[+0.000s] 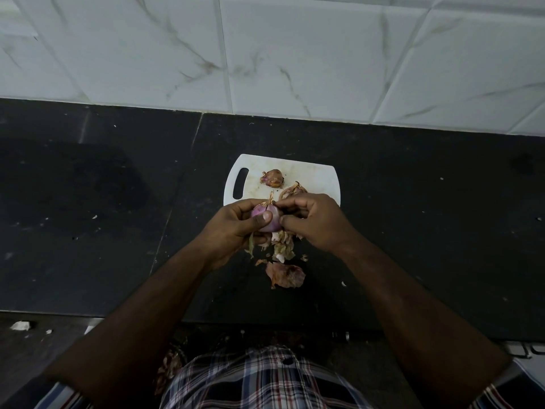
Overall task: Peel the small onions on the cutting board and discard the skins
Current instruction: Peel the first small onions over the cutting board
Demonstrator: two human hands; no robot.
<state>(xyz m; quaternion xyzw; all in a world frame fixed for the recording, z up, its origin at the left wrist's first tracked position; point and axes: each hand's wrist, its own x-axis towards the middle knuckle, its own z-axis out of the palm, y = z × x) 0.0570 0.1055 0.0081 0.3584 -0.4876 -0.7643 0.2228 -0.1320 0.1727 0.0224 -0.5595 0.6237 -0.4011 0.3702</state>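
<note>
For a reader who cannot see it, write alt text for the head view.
Both hands, left and right, hold a purple onion above skins on a dark counter. Behind, two unpeeled onions lie on a white cutting board.

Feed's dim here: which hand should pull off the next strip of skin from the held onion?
Probably the right hand: its fingers already pinch at the onion top, while the left hand grips the bulb.

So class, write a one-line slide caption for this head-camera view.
Left hand holds a small onion while right hand pinches its skin above a white cutting board.
</note>
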